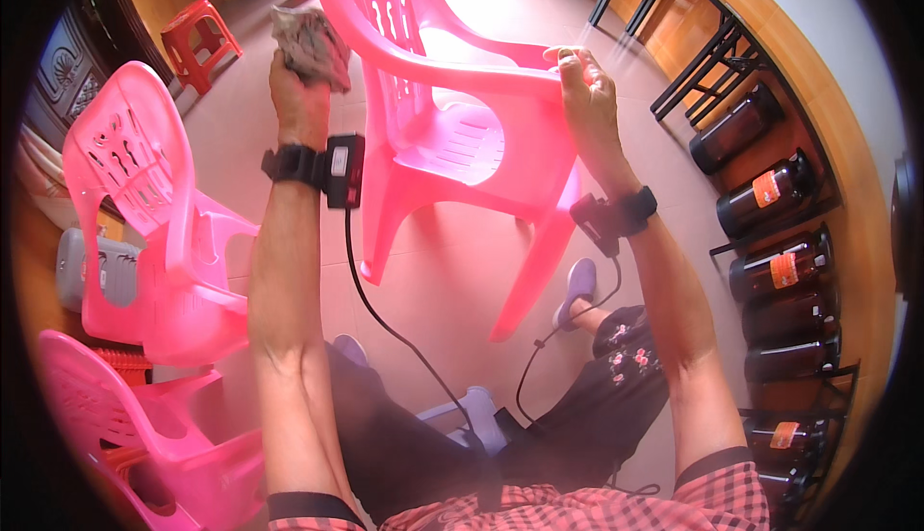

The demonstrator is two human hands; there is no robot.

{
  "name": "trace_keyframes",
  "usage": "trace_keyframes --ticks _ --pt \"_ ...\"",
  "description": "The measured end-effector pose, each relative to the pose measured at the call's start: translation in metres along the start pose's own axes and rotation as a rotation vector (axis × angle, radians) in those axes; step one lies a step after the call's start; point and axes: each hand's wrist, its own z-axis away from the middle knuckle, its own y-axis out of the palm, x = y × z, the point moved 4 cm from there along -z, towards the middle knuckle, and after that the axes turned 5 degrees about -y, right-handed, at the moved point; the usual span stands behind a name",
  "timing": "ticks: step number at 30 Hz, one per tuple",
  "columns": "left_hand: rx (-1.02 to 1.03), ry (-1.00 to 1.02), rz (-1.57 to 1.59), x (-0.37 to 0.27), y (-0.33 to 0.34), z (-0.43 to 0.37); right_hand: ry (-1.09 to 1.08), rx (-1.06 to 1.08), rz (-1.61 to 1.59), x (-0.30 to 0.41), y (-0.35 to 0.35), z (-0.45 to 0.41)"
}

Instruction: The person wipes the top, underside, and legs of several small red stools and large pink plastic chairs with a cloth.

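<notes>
A pink plastic armchair [462, 134] stands in front of me, turned sideways, with its pierced backrest on the left. My right hand [588, 90] grips the front end of its near armrest. In my left hand [299, 101] is a crumpled grey-brown cloth [310, 47], held up beside the outer edge of the chair's back. Whether the cloth touches the chair there I cannot tell. Both wrists wear black straps with small boxes, and cables [393, 336] run from them down toward my lap.
Two more pink armchairs [137, 163] [144, 444] stand at the left, with a grey case [119, 271] behind one. A red stool [202, 43] is farther back. Large dark bottles [765, 191] line the right wall beside black metal legs [693, 61]. Part of a bluish stool [480, 415] shows beneath me.
</notes>
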Motion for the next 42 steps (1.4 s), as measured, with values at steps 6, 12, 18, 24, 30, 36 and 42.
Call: trace_keyframes --ticks 6,12,18,24,30,36,42 --pt "0.364 0.01 0.061 0.038 -0.016 -0.045 -0.026 0.02 0.004 0.003 0.013 -0.001" --pt "0.054 0.016 -0.11 0.069 0.004 0.012 -0.022 0.013 -0.023 -0.008 0.008 -0.003" --pt "0.17 -0.032 0.101 0.113 0.013 0.077 -0.111 -0.011 -0.036 -0.013 0.018 0.001" --pt "0.083 0.032 -0.402 0.161 0.048 0.141 -0.003 -0.003 -0.015 -0.031 0.018 -0.006" --pt "0.48 0.253 -0.914 0.18 0.059 0.165 0.005 0.006 0.069 -0.029 0.024 -0.005" --pt "0.638 0.207 -0.981 0.198 0.033 0.193 -0.132 0.063 0.05 -0.052 0.01 -0.012" --pt "0.604 0.093 -1.267 0.23 -0.096 0.248 -0.113 0.065 0.08 -0.057 0.008 -0.011"
